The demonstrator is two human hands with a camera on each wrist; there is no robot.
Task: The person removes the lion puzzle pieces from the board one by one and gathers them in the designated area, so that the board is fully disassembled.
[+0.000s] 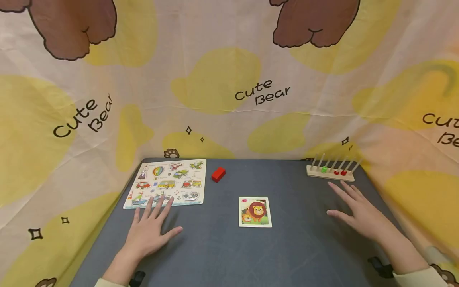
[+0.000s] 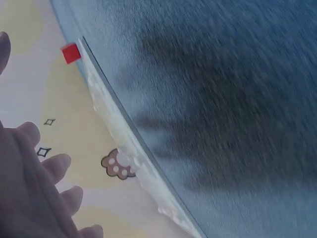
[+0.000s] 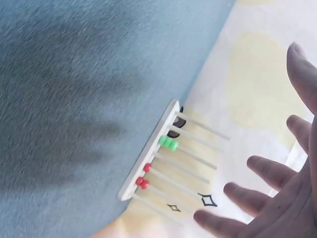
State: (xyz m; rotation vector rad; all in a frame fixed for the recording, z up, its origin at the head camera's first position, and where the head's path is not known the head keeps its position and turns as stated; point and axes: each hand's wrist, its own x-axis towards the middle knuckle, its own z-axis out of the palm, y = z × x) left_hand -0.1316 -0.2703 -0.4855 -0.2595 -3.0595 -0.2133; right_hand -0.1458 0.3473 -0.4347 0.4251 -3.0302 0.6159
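Note:
My left hand (image 1: pixel 148 233) hovers with fingers spread at the near edge of a picture puzzle board (image 1: pixel 150 195) of vehicles, its fingertips overlapping the bottom row in the head view. On the right, my other hand (image 1: pixel 362 213) is held with straight, parted fingers just in front of a wooden peg rack (image 1: pixel 312 172). Green beads (image 3: pixel 169 143) sit on one peg, and red beads (image 3: pixel 142 183) on two others. Between the hands lies a lion picture card (image 1: pixel 255 212). A red block (image 1: pixel 218 174) rests right of the puzzle board. Neither hand holds anything.
The dark grey tabletop (image 1: pixel 222 255) reaches back to a cloth backdrop (image 1: pixel 215 83) printed with bears and lettering, which also rises along both sides. Puzzle board and peg rack stand near the table's back corners.

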